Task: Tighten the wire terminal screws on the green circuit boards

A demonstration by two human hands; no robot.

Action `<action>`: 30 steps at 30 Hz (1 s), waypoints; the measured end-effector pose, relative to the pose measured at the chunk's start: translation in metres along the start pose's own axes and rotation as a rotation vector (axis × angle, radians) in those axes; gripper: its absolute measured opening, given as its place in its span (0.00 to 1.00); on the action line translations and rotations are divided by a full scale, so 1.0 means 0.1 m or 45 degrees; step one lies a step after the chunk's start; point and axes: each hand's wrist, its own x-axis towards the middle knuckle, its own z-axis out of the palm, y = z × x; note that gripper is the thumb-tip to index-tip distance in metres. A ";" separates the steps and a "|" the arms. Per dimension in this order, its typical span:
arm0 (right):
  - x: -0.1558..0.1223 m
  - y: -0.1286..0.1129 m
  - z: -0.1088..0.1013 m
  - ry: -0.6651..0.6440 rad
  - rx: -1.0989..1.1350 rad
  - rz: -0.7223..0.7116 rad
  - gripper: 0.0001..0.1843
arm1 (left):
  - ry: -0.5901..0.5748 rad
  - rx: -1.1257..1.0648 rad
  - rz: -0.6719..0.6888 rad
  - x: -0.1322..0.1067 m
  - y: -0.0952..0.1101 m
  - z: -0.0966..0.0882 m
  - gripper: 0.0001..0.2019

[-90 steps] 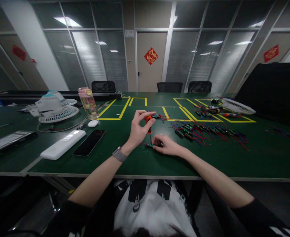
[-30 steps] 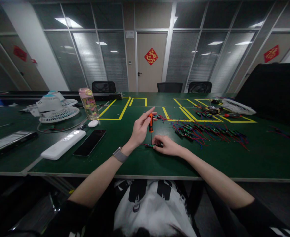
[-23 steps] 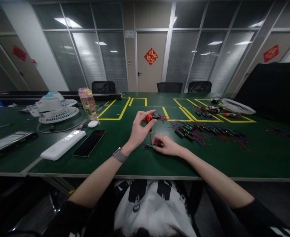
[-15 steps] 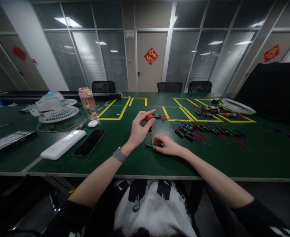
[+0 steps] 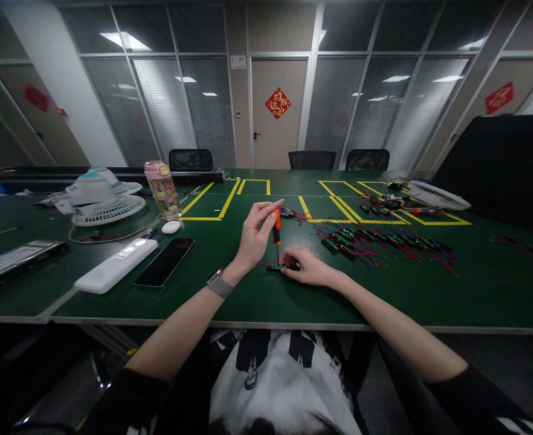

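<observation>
My left hand (image 5: 256,234) grips the orange and black handle of a screwdriver (image 5: 277,229) between thumb and fingers. The screwdriver stands upright, its thin shaft reaching down to a small green circuit board (image 5: 273,267) on the table. My right hand (image 5: 306,266) rests on the table with its fingers curled on the board's right end, which they partly hide. Thin wires leave the board on its left. Just beyond the screwdriver lies another small board with red and blue wires (image 5: 287,212).
Several wired circuit boards (image 5: 379,238) form a pile at right. On the left are a phone (image 5: 165,261), a long white device (image 5: 116,266), a pink-lidded bottle (image 5: 163,190) and fan parts (image 5: 106,202). Yellow tape (image 5: 202,218) marks the green table. A black bulk (image 5: 502,169) stands far right.
The thumb and fingers of my left hand have shifted slightly around the screwdriver handle, showing more of it. My right hand and the board stay where they were.
</observation>
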 end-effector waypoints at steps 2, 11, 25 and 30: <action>0.00 0.00 0.00 0.004 0.001 0.001 0.06 | -0.069 -0.089 -0.033 0.00 0.00 0.00 0.15; 0.00 -0.01 -0.01 0.002 -0.007 0.001 0.05 | -0.065 0.000 0.014 0.00 -0.02 0.01 0.14; 0.00 0.00 0.00 0.016 -0.018 -0.014 0.06 | -0.155 -0.064 -0.007 -0.01 -0.01 0.01 0.17; -0.01 0.00 0.00 0.011 -0.001 -0.009 0.05 | -0.073 0.070 0.066 -0.01 -0.01 0.00 0.14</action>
